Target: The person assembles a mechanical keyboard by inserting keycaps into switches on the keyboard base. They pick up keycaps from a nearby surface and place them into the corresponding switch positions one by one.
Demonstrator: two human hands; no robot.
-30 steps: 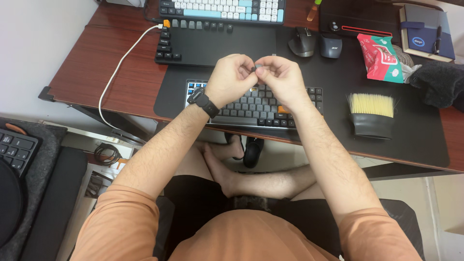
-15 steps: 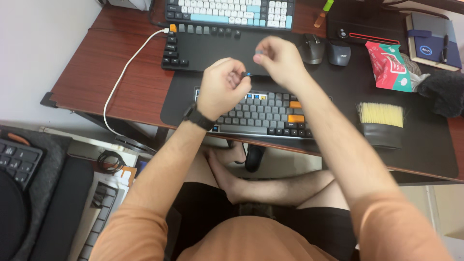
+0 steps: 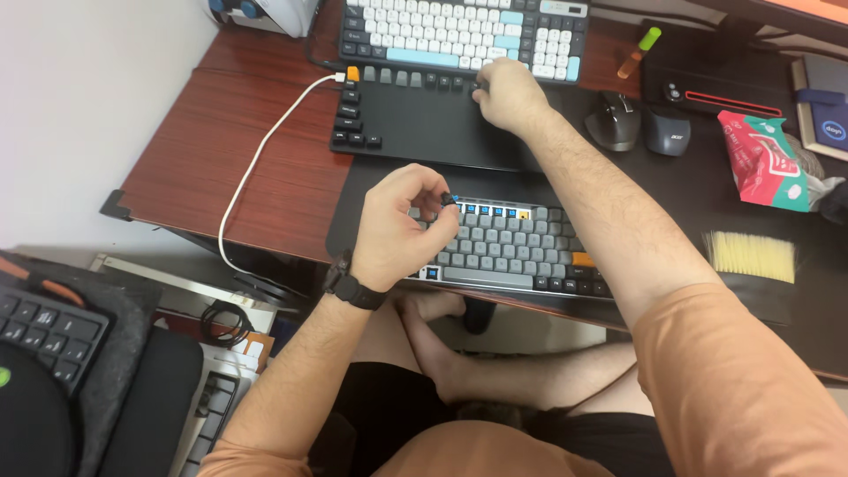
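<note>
Puller [image 3: 450, 200] sits pinched in the curled fingers of the left hand [image 3: 402, 228], right over the grey keyboard [image 3: 512, 247]. Further back, right hand [image 3: 505, 93] has its fingertips pressed together on a dark keycap [image 3: 478, 87] at the end of the keycap row [image 3: 415, 79] on the black tray [image 3: 424, 119].

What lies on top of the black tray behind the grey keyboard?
On the black tray, removed keycaps line its top and left edges. The right hand rests at the row's end, hiding whatever lies beneath it.

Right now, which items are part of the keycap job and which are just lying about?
In use: grey keyboard; puller in left hand; loose keycaps under right hand; black mat.
Idle: white keyboard; mice; brush; wipes pack; marker.
</note>
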